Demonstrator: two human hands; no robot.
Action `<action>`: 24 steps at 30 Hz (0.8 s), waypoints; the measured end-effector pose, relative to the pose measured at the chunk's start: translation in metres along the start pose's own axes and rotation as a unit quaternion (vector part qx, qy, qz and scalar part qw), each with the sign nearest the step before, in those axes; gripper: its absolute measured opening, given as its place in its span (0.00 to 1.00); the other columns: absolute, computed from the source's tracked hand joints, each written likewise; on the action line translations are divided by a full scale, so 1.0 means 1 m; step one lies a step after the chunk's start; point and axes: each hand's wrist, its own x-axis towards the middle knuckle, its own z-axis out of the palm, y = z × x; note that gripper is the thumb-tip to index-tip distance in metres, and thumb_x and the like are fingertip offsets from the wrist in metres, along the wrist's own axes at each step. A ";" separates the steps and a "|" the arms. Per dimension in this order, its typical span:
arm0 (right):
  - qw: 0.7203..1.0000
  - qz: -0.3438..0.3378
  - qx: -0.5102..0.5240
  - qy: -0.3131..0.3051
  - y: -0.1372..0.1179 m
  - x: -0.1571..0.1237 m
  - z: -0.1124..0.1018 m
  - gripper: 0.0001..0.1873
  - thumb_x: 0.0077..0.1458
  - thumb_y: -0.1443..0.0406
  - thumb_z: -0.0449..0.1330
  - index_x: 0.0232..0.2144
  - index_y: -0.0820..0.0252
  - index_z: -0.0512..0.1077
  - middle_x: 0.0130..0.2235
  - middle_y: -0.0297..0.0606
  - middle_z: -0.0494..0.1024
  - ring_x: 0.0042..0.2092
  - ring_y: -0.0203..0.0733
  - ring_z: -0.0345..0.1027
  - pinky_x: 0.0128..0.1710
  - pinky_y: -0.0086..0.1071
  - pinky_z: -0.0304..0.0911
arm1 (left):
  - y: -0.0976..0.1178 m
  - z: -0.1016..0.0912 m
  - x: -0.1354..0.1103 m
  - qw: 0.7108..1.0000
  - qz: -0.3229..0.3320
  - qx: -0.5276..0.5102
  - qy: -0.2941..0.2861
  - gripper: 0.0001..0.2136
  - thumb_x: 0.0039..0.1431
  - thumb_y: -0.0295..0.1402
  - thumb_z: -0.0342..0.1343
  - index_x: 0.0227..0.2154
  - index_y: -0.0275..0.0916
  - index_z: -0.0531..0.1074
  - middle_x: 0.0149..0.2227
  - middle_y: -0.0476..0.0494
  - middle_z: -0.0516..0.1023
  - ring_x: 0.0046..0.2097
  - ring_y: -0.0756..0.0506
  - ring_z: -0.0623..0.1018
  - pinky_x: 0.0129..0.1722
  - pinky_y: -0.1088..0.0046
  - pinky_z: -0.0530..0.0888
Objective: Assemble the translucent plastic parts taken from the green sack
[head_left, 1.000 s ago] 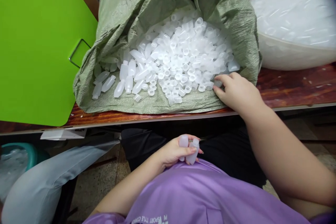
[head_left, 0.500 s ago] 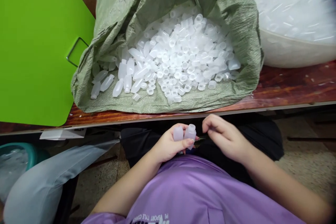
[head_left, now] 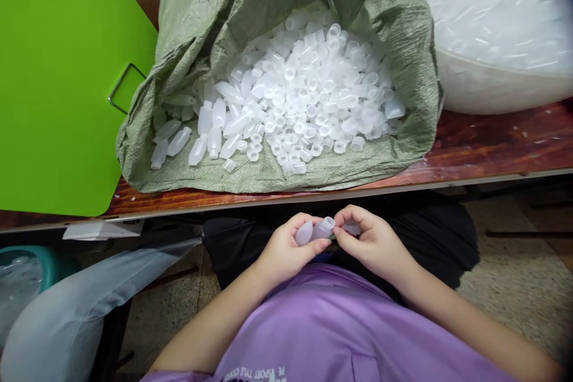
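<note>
Two small translucent plastic bottles sit in the grip of my left hand [head_left: 289,248], over my lap. One bottle [head_left: 304,233] shows only its rounded body. The other, a necked bottle [head_left: 324,227], has its open mouth tilted up to the right. My right hand [head_left: 376,245] is closed, its thumb and forefinger tips right beside that mouth. Within its curled fingers shows a translucent plastic piece [head_left: 353,227], partly hidden, so its exact kind is unclear. In front lies a green woven sack [head_left: 286,182] with a heap of loose caps [head_left: 308,110] and bottles [head_left: 198,149].
The sack rests on a reddish wooden table [head_left: 474,146]. At the right stands a heaped whitish tub [head_left: 496,86] of clear plastic pieces. A bright green board [head_left: 58,89] with a metal handle is at the left. Lower left are a teal bucket [head_left: 51,262] and another person's grey-clad leg [head_left: 89,304].
My right hand has moved left to the bottles, and a translucent piece now shows in its fingers. The bottles in my left hand have tilted. The view has shifted slightly.
</note>
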 end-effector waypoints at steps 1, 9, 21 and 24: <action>0.999 -0.025 -0.021 0.009 0.000 0.000 0.001 0.03 0.50 0.65 0.56 0.27 0.59 0.67 0.27 0.34 0.70 0.27 0.33 0.63 0.26 0.27 0.62 | 0.001 -0.001 0.000 1.000 -0.015 -0.012 -0.011 0.15 0.47 0.37 0.62 0.36 0.36 0.70 0.34 0.47 0.74 0.34 0.50 0.72 0.35 0.75 0.68; 0.945 -0.258 -0.197 0.025 0.008 -0.001 -0.003 0.03 0.52 0.70 0.55 0.30 0.58 0.67 0.28 0.36 0.71 0.28 0.35 0.66 0.27 0.28 0.65 | 0.005 -0.018 0.007 0.961 -0.150 -0.169 -0.162 0.16 0.49 0.41 0.60 0.34 0.33 0.70 0.26 0.44 0.76 0.18 0.54 0.69 0.14 0.80 0.57; 0.801 -0.193 -0.310 0.473 0.012 0.013 -0.103 0.01 0.52 0.65 0.57 0.29 0.55 0.67 0.27 0.39 0.71 0.30 0.44 0.67 0.33 0.38 0.63 | -0.007 -0.017 0.011 0.937 -0.168 -0.253 -0.172 0.18 0.48 0.38 0.61 0.38 0.33 0.67 0.28 0.39 0.77 0.19 0.52 0.72 0.15 0.81 0.64; 0.817 -0.100 -0.234 0.517 0.019 0.022 -0.143 0.15 0.59 0.60 0.44 0.48 0.58 0.58 0.36 0.45 0.69 0.34 0.45 0.67 0.33 0.38 0.62 | -0.004 -0.015 0.009 0.949 -0.162 -0.213 -0.169 0.21 0.47 0.38 0.62 0.42 0.34 0.66 0.31 0.40 0.76 0.26 0.48 0.76 0.23 0.77 0.70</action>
